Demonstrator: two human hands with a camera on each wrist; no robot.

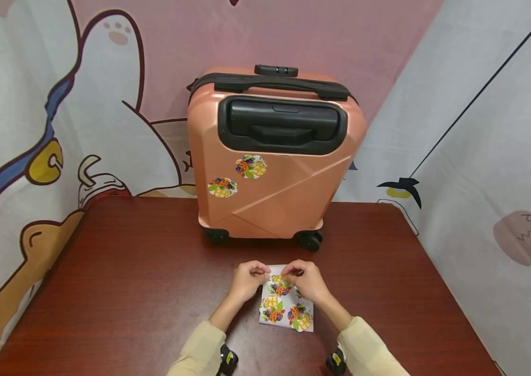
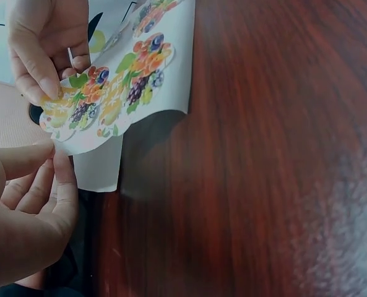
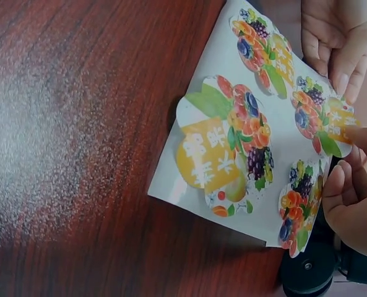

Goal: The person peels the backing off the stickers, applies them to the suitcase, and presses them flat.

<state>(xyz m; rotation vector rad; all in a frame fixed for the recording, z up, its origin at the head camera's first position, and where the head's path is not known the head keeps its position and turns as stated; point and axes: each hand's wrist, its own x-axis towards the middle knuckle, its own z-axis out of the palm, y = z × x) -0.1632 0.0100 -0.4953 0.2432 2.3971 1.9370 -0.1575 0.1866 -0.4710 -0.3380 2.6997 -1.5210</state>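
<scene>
A white sticker sheet (image 1: 285, 326) with several fruit-printed stickers is held over the brown table, its far edge raised. My left hand (image 1: 246, 282) pinches the far edge of the sheet between thumb and forefinger; the left wrist view shows this hand (image 2: 31, 210) close up. My right hand (image 1: 309, 281) pinches the yellow edge of a fruit sticker (image 3: 316, 114) at that same side. This sticker's yellow edge sticks out past the sheet, while the rest lies against the paper. Another sticker (image 3: 223, 145) stands partly lifted at its rim.
Behind the sheet an orange suitcase (image 1: 275, 193) with black handles and wheels stands upright on the table (image 1: 129, 292). Two fruit stickers (image 1: 251, 166) are on its front, left of centre. Printed cloth (image 1: 265, 31) hangs behind and beside the table.
</scene>
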